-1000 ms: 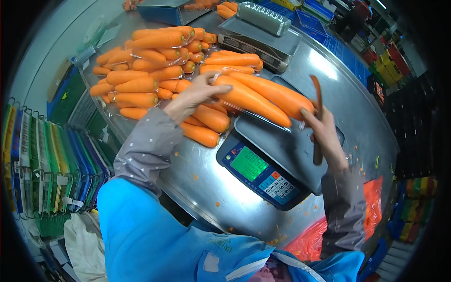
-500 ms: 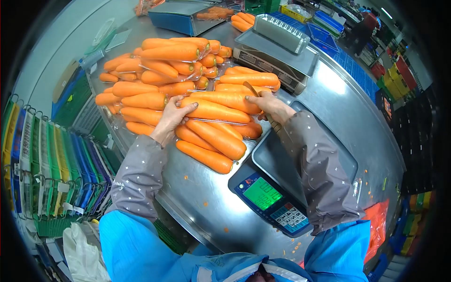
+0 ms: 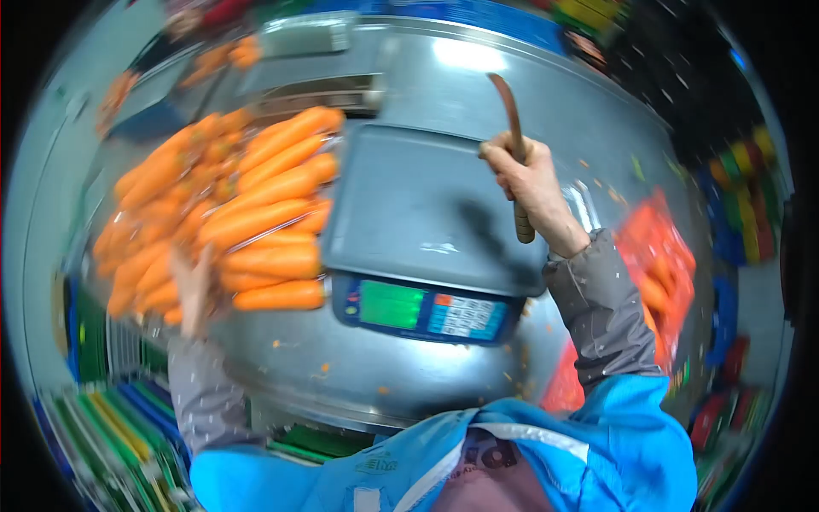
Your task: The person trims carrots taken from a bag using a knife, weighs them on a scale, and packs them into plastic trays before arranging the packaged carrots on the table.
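Note:
My right hand [image 3: 531, 175] is closed round the handle of a curved knife [image 3: 509, 107], its blade pointing up, over the right side of the grey scale platform [image 3: 409, 200]. Nothing lies on that platform. At the left, my left hand [image 3: 194, 277] is blurred but its fingers look spread, at the near side of the carrot pile [image 3: 162, 226]. Packed carrots [image 3: 277, 218] in clear film lie between that hand and the scale. The green display [image 3: 391, 305] is lit, its digits unreadable.
A red bag [image 3: 653, 256] with carrots lies at the right. Behind the pile stand a second scale [image 3: 320, 96] and a blue-sided tray [image 3: 153, 107]. Coloured crates [image 3: 111, 427] are at the lower left. Part of another person [image 3: 200, 17] shows at the top left.
The view has turned to the right. My right hand has left the carrots and moved over the scale with the knife. My left hand has let go of the pack it was touching.

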`<state>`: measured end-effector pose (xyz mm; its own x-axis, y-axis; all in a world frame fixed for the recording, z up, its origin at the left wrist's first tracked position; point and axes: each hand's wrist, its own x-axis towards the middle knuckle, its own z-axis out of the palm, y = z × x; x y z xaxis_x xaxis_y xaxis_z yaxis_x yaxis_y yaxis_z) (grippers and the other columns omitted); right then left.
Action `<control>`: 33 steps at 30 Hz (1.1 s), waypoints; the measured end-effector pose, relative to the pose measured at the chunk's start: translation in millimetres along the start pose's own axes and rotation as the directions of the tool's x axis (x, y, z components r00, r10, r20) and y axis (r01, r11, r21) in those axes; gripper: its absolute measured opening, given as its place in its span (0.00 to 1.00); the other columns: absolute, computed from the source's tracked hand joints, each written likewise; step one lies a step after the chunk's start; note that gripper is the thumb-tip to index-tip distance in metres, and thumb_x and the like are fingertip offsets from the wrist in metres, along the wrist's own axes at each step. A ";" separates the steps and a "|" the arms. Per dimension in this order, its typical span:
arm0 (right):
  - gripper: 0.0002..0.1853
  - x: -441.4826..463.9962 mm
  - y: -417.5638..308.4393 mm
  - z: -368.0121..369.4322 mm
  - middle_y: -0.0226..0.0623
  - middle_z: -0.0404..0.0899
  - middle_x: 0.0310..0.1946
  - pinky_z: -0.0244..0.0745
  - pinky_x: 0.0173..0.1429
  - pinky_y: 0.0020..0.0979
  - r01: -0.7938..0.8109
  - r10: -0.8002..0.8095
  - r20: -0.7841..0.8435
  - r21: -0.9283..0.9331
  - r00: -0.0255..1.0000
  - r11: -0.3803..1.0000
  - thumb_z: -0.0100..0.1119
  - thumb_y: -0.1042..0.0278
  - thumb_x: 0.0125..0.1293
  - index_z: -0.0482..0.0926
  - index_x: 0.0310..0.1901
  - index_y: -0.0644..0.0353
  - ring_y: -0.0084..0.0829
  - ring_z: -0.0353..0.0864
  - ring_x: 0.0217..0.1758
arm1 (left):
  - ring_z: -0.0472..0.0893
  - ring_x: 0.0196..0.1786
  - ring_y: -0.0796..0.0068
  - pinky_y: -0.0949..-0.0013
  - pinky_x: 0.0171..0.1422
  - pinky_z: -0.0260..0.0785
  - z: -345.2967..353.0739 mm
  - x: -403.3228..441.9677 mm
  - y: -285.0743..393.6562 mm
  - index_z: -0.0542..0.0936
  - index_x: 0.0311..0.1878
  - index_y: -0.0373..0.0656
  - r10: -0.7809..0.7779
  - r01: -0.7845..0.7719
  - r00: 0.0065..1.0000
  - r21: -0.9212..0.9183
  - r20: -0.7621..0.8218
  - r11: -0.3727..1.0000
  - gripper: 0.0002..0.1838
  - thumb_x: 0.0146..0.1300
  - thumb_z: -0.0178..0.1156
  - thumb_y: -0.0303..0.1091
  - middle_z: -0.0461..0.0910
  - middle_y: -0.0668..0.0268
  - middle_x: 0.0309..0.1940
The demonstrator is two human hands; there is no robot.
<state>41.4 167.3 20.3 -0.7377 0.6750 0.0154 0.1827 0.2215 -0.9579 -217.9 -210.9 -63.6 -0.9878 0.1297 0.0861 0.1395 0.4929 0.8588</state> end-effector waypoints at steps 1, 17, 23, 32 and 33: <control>0.12 -11.8 24.0 -37.2 0.25 0.70 0.19 0.59 0.21 0.21 -0.087 0.087 -0.136 0.002 0.987 0.996 0.58 0.61 0.59 0.76 0.27 0.61 0.15 0.64 0.19 | 0.63 0.14 0.85 0.77 0.14 0.54 -6.6 20.7 -40.2 0.58 0.62 0.41 0.196 -0.195 0.980 0.048 -0.017 0.980 0.31 0.58 0.61 0.32 0.68 0.71 0.22; 0.11 -119.7 234.5 -154.4 0.47 0.77 0.31 0.73 0.38 0.43 -0.331 -0.018 -0.393 -0.799 0.919 0.502 0.60 0.61 0.54 0.79 0.27 0.62 0.47 0.79 0.34 | 0.67 0.27 0.86 0.81 0.33 0.62 89.5 -62.1 110.6 0.64 0.62 0.40 0.361 -0.307 0.895 -0.225 0.261 0.925 0.24 0.62 0.55 0.26 0.69 0.63 0.49; 0.09 -122.8 230.2 -151.2 0.44 0.77 0.31 0.74 0.38 0.42 -0.339 -0.023 -0.413 -0.777 0.911 0.530 0.57 0.64 0.55 0.80 0.28 0.62 0.45 0.80 0.34 | 0.67 0.32 0.84 0.78 0.37 0.63 100.7 -63.9 118.4 0.66 0.61 0.40 0.368 -0.305 0.872 -0.230 0.323 0.924 0.23 0.63 0.55 0.29 0.69 0.64 0.50; 0.09 -123.6 245.3 -151.8 0.40 0.76 0.27 0.72 0.34 0.41 -0.308 -0.103 -0.406 -0.813 0.908 0.495 0.55 0.66 0.57 0.76 0.25 0.62 0.42 0.78 0.30 | 0.64 0.29 0.87 0.81 0.37 0.62 119.1 -72.5 122.8 0.66 0.60 0.39 0.411 -0.326 0.825 -0.268 0.387 0.907 0.21 0.62 0.53 0.24 0.69 0.67 0.48; 0.09 -124.3 248.9 -151.0 0.40 0.76 0.27 0.72 0.34 0.41 -0.299 -0.106 -0.392 -0.826 0.914 0.479 0.55 0.66 0.57 0.76 0.26 0.62 0.42 0.78 0.31 | 0.64 0.29 0.87 0.81 0.37 0.62 119.7 -73.1 122.5 0.66 0.60 0.39 0.412 -0.327 0.824 -0.268 0.388 0.906 0.21 0.62 0.53 0.24 0.69 0.67 0.48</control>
<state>276.7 244.8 -176.8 -0.4383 0.8694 0.2281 0.8446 0.4852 -0.2264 -120.3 -57.0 -25.1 -0.7301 0.6438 0.2293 0.4315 0.1741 0.8852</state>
